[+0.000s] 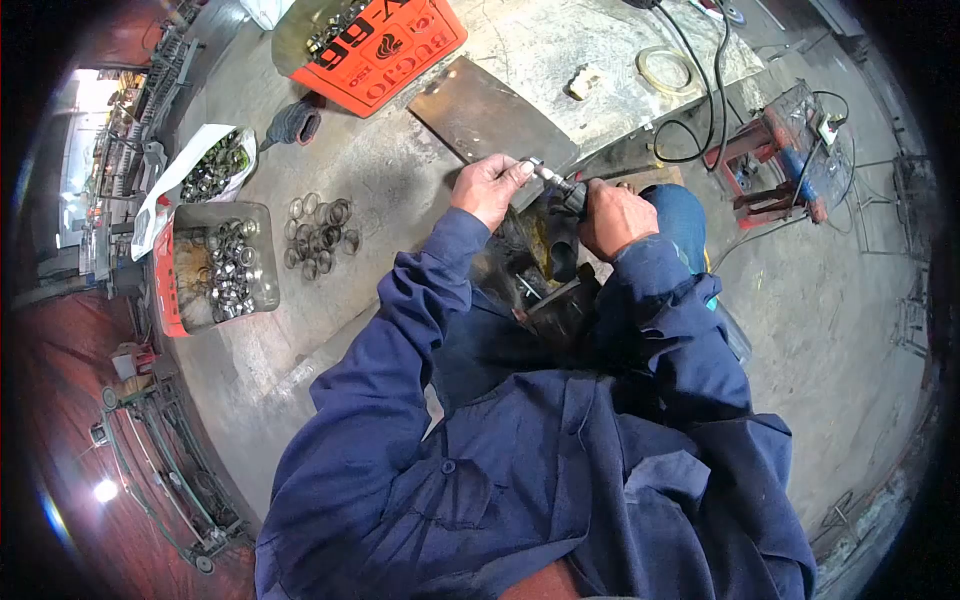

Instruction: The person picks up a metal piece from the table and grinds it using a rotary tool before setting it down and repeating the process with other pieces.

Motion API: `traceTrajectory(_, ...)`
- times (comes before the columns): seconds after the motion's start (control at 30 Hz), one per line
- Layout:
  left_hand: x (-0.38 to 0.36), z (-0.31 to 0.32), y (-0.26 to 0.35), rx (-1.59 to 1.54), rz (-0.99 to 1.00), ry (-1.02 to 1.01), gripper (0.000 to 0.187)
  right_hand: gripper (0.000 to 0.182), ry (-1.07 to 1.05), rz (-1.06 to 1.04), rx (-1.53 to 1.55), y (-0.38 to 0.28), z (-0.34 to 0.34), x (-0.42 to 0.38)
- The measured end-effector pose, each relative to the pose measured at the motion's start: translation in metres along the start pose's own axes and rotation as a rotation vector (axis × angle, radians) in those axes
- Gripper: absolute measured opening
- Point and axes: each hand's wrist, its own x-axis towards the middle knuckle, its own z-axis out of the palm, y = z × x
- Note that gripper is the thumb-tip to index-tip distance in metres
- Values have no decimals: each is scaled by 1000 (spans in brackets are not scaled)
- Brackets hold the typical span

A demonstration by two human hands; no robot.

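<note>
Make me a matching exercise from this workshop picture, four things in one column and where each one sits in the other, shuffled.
Things:
1. left hand
2. right hand
3. loose metal rings
4. orange crate

Places:
A. top of the picture, beyond the steel plate
B. spread on the floor beside the tin of rings
C. pinching the tip of the small metal tool
D. gripping the tool's dark handle

Pairs: 1-C, 2-D, 3-B, 4-A

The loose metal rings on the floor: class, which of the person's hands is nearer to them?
Left. The left hand is the one on the side of the loose metal rings, though apart from them. The right hand is farther off, beyond the left hand, gripping a dark tool.
</note>
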Motion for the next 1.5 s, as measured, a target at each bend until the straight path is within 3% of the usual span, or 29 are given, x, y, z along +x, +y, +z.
traceTrajectory(0.43, 1, 4, -2, -94, 93, 37, 26, 30, -33, -50, 15, 5, 3, 1)
traceTrajectory(0.63, -5, 2, -7, -116, 96, 43, 25, 26, -71, -68, 19, -1, -4, -3)
traceTrajectory(0.8, -13, 0, -7, -74, 46, 60, 22, 14, 42, -12, 15, -9, -8, -6)
traceTrajectory(1.2, -11, 6, -28, -158, 115, 83, 20, 13, 32, -107, 9, -7, -1, -6)
traceTrajectory(1.4, -13, 5, -22, -137, 91, 74, 21, 14, -19, -6, 10, -12, -9, -3)
traceTrajectory(1.5, -14, 4, -24, -129, 107, 73, 21, 15, -13, -64, -10, -10, -2, -4)
